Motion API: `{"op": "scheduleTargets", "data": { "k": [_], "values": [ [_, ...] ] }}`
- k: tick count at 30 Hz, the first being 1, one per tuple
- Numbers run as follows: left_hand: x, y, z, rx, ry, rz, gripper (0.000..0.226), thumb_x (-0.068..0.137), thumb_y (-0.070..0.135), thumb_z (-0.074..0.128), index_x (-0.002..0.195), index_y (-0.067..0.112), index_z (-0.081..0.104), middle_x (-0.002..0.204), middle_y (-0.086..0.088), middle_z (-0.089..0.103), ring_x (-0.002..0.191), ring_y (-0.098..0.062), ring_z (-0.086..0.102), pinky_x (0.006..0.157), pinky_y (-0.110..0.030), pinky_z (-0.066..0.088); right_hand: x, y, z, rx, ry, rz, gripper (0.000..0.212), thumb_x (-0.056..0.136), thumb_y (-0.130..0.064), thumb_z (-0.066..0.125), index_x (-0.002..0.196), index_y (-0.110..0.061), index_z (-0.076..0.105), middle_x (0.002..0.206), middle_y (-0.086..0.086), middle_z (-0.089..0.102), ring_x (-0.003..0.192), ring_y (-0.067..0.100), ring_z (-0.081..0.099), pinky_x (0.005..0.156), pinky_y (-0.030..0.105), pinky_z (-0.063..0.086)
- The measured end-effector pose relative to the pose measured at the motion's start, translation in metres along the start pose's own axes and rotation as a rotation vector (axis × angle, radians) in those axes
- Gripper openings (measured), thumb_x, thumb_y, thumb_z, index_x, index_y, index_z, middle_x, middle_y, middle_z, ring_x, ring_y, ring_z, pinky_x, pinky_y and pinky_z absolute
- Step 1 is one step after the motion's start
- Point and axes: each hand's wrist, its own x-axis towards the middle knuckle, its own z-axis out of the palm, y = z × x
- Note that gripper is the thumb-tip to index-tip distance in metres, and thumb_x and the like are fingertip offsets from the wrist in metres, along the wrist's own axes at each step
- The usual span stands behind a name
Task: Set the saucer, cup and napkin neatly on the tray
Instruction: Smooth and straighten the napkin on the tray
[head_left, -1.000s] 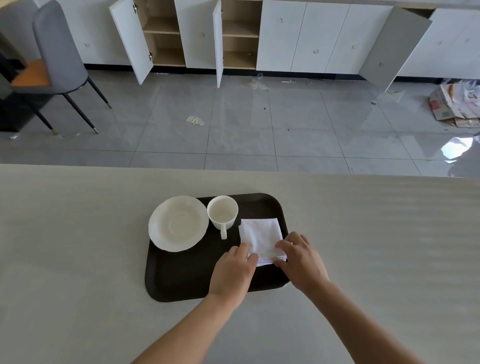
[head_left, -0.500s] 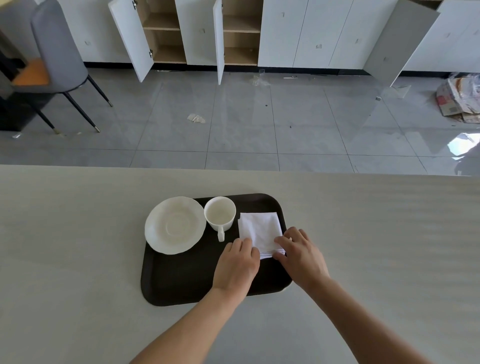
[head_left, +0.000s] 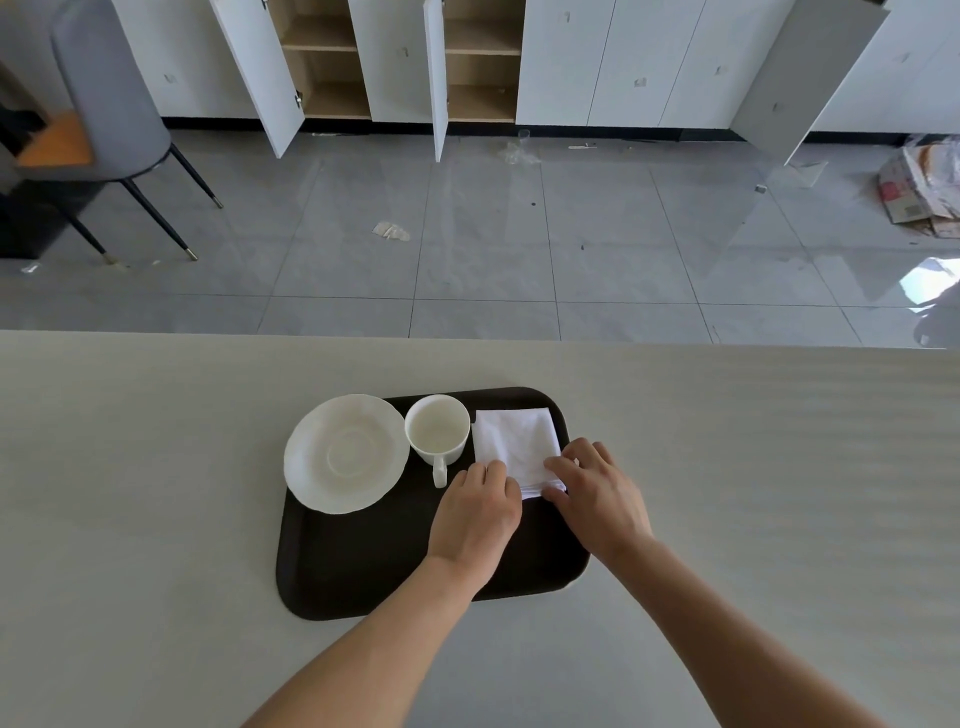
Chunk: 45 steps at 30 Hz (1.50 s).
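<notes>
A dark tray (head_left: 363, 566) lies on the pale surface (head_left: 130, 493), its long side running from 12 to 6 o'clock and slightly skewed. Along its far end three things sit in a row. The white saucer (head_left: 347, 453) is at about 10 o'clock on the tray, its left rim overhanging the tray's edge. Just beside it toward 3 o'clock stands the white cup (head_left: 437, 428), upright, with its handle pointing to 6 o'clock; whether cup and saucer touch cannot be told. The folded white napkin (head_left: 514, 441) lies flat at the tray's 1 o'clock corner, close to the cup.

Both forearms reach in from 6 o'clock and converge on the napkin's near edge. The left hand (head_left: 475, 517) is palm down with fingers curled under, its knuckles touching the napkin's near left corner; the fingertips are hidden, so I cannot tell if it pinches the cloth or merely presses it. The right hand (head_left: 597, 493) comes in from 4 o'clock, palm down, fingers spread a little and laid across the napkin's near right corner, with the thumb at the layered edge below; it seems to pinch that corner lightly rather than clench.

The near half of the tray is bare dark plastic between the wrists.
</notes>
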Motion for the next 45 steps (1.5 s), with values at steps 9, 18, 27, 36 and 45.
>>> {"op": "scheduleTargets", "data": {
  "k": [9, 18, 27, 36, 45],
  "values": [
    [0.004, 0.001, -0.001, 0.022, -0.049, -0.015, 0.017, 0.064, 0.012, 0.081, 0.071, 0.017, 0.065, 0.071, -0.001, 0.06, 0.06, -0.015, 0.056, 0.054, -0.025, 0.049, 0.005, 0.0, 0.001, 0.005, 0.009, 0.003, 0.02, 0.084, -0.028, 0.071, 0.103, -0.022, 0.067, 0.104, -0.003, 0.059, 0.098, 0.021, 0.052, 0.052, 0.033, 0.049],
    [0.007, 0.001, -0.002, 0.006, -0.087, -0.04, 0.019, 0.064, 0.014, 0.082, 0.073, 0.017, 0.065, 0.076, -0.002, 0.06, 0.062, -0.014, 0.056, 0.055, -0.025, 0.049, 0.009, 0.0, 0.001, 0.005, 0.005, 0.01, 0.021, 0.083, -0.027, 0.072, 0.104, -0.023, 0.068, 0.104, -0.002, 0.06, 0.099, 0.022, 0.054, 0.052, 0.033, 0.05],
    [0.0, -0.002, 0.011, -0.116, -0.041, -0.046, 0.014, 0.078, 0.016, 0.064, 0.092, 0.013, 0.061, 0.091, -0.006, 0.056, 0.078, -0.021, 0.055, 0.064, -0.032, 0.05, 0.006, -0.001, -0.001, -0.019, 0.038, -0.042, 0.032, 0.077, -0.029, 0.078, 0.106, -0.022, 0.069, 0.12, -0.004, 0.062, 0.103, 0.024, 0.054, 0.056, 0.031, 0.049],
    [0.004, 0.0, 0.023, -0.174, -0.144, -0.088, 0.054, 0.093, 0.036, 0.044, 0.14, 0.009, 0.041, 0.148, -0.026, 0.036, 0.143, -0.039, 0.029, 0.113, -0.046, 0.033, 0.031, -0.002, 0.003, -0.011, -0.09, 0.013, 0.059, 0.098, -0.045, 0.046, 0.15, -0.022, 0.032, 0.161, -0.007, 0.027, 0.146, 0.026, 0.016, 0.116, 0.042, 0.028],
    [0.002, 0.01, 0.036, -0.272, -0.172, -0.159, 0.068, 0.092, 0.045, 0.045, 0.148, 0.012, 0.028, 0.158, -0.025, 0.019, 0.15, -0.036, 0.01, 0.119, -0.049, 0.021, 0.043, -0.001, 0.017, -0.097, -0.186, -0.044, 0.059, 0.1, -0.05, 0.031, 0.154, -0.028, 0.021, 0.165, -0.011, 0.013, 0.151, 0.026, 0.002, 0.121, 0.043, 0.011]
  ]
}}
